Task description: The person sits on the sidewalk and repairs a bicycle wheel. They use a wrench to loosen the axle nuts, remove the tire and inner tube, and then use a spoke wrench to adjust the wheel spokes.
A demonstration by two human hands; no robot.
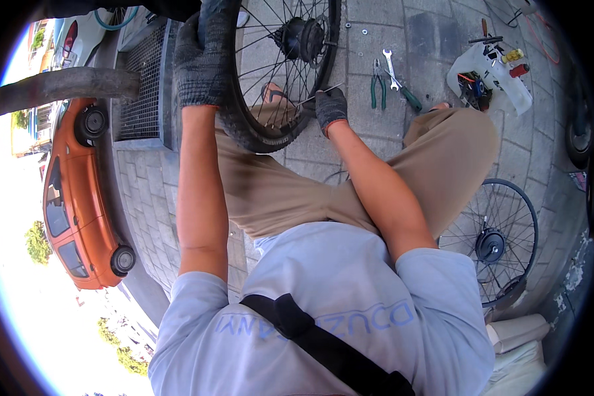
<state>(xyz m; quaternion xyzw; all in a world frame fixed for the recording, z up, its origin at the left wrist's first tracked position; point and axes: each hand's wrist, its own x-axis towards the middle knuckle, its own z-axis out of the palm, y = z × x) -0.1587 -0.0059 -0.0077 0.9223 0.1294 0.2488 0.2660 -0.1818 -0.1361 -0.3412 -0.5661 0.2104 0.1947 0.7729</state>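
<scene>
A bicycle wheel (263, 140) with a black knobby tyre, thin spokes and a dark hub (298, 38) stands upright in front of me. My left hand (204, 66), in a dark grey knit glove, is closed on the left side of the tyre. My right hand (331, 109), gloved the same way, is closed at the lower right of the rim. A thin metal rod (334, 86) shows at its fingers; its full shape is hidden. To the right lie green-handled pliers (378, 84), a wrench (390, 68) and a green-handled screwdriver (412, 99).
Small nuts (365, 31) lie on the paving stones. A white cut-open container (519, 98) with tools stands at the far right. Another spoked wheel (533, 218) lies right of my leg. Left are a metal grate (142, 86), a thick grey pipe (66, 90) and an orange car (86, 218).
</scene>
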